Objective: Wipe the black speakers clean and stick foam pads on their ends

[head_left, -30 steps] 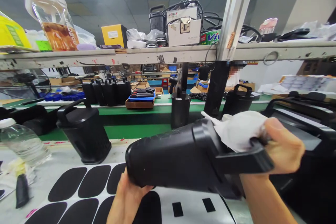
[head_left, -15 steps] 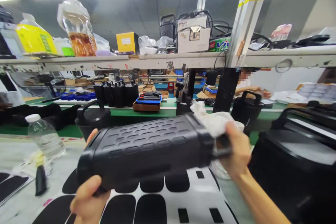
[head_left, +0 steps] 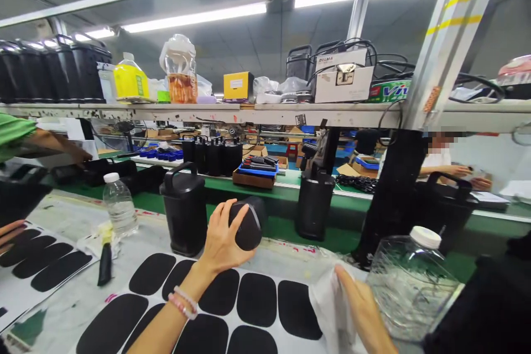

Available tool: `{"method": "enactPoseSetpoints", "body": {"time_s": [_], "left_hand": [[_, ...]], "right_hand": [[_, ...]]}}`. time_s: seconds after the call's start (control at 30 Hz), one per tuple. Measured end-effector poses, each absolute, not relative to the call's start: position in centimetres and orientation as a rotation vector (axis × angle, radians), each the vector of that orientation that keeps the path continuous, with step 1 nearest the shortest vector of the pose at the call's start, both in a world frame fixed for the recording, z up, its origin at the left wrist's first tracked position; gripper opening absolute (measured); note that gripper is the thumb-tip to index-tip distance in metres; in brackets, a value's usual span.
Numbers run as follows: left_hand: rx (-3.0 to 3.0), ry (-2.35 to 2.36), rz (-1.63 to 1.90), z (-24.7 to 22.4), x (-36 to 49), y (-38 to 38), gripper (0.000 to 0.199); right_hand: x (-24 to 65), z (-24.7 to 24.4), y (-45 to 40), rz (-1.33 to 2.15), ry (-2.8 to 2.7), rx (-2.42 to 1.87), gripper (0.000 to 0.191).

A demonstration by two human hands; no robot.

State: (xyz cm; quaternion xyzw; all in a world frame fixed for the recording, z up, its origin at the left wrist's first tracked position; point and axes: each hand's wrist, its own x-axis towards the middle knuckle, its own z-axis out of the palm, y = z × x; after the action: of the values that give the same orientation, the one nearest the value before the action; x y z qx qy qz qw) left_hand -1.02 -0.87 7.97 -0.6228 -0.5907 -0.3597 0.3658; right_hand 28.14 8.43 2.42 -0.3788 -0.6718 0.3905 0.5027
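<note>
My left hand (head_left: 222, 240), with a beaded bracelet on its wrist, grips the near end of a black case (head_left: 249, 225). The case points away from me above the bench's far edge, so most of its length is hidden. My right hand (head_left: 360, 304) holds a crumpled white cloth (head_left: 326, 301) low at the right, beside a large clear jug (head_left: 415, 282) with a white cap. Below both hands lies a white sheet with rounded black pads (head_left: 256, 298). A black handled case (head_left: 182, 210) stands upright just left of my left hand.
Another handled case (head_left: 315, 202) stands on the green conveyor (head_left: 277, 221). At left are a clear bottle (head_left: 120, 207) and a black-handled brush (head_left: 105, 263). A loaded shelf (head_left: 265, 116) crosses above. A co-worker's hand (head_left: 10, 232) and another person's green sleeve (head_left: 16, 133) show at left.
The case has turned from lying sideways across both hands to pointing away in my left hand. My right hand has left its handle end and dropped lower with the cloth. The view has shifted left.
</note>
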Motion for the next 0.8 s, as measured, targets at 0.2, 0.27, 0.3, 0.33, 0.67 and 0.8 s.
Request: {"method": "enactPoseSetpoints", "body": {"time_s": [0.2,0.27,0.3,0.33,0.67,0.8], "left_hand": [[-1.881,-1.52,-0.677,6.4,-2.9,7.6,0.074],[-1.938,-1.547,-0.623,5.8,-3.9,10.1,0.071],[-1.959,-1.565,-0.605,5.5,-4.4,11.2,0.071],[-1.982,-1.581,-0.589,5.1,-4.8,12.0,0.07],[-2.17,-1.708,-0.558,6.8,-2.3,10.4,0.05],[-2.403,-1.681,-0.48,6.4,0.7,-0.6,0.044]], "right_hand": [[27.4,-1.8,8.8,0.878,-1.877,-0.931,0.058],[27.4,-2.2,8.8,0.846,-1.983,-0.907,0.059],[27.5,-2.2,8.8,0.818,-2.059,-0.901,0.061],[27.5,-2.0,8.8,0.788,-2.131,-0.9,0.064],[27.7,0.5,7.7,0.698,-2.164,-0.932,0.045],[27.9,0.4,6.7,0.667,-2.126,-0.962,0.045]]}}
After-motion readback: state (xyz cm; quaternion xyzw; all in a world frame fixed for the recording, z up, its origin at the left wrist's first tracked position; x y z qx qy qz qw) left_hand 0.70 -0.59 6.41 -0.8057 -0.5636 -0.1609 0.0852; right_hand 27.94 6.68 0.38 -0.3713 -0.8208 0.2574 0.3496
